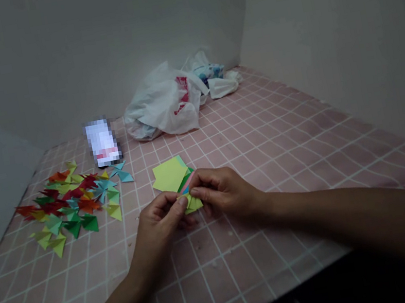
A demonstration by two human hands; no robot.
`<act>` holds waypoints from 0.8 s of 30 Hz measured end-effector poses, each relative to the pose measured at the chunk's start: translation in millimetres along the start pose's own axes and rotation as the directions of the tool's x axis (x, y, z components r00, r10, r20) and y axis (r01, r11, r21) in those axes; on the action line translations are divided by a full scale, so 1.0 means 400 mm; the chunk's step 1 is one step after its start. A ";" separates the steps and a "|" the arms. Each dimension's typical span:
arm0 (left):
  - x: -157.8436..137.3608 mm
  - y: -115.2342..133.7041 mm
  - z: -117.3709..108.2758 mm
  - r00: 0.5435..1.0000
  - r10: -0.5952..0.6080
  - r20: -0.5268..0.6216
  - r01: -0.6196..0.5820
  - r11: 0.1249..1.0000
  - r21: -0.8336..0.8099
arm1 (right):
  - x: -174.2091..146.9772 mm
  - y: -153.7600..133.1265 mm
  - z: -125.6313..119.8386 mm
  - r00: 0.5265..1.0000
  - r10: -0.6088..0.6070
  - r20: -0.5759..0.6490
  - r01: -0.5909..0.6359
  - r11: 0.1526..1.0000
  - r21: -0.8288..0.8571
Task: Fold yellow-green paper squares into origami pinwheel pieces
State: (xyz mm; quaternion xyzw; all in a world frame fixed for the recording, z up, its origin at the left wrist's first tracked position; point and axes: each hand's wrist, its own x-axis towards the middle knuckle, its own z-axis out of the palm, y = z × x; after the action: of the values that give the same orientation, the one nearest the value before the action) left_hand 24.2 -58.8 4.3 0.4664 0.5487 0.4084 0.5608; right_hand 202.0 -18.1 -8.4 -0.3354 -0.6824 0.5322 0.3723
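We pinch the folded yellow-green paper point(195, 204) with left hand point(163, 219) and right hand point(229, 189), seemingly to hold it steady, just beside loose sheets point(169, 175).

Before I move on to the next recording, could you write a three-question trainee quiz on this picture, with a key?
1. Multiple choice: what do the left hand and the right hand hold between them?
a) the phone
b) a small yellow-green paper
c) the white plastic bag

2. True or false: the colourful folded paper pieces lie to the left of both hands.

3. Fill in the colour: the top sheet of the paper stack just beyond the hands is ____.

Key: 1. b; 2. true; 3. yellow-green.
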 end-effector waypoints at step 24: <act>0.006 0.004 -0.002 1.000 -0.024 -0.015 0.024 1.000 0.013 | 0.003 -0.007 0.003 0.996 0.091 -0.009 -0.090 0.994 0.061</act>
State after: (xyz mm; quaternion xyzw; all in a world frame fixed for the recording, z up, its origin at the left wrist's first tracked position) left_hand 23.8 -56.0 5.2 0.4604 0.5613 0.4014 0.5584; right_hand 200.0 -18.3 -5.7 -0.3576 -0.6478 0.5672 0.3617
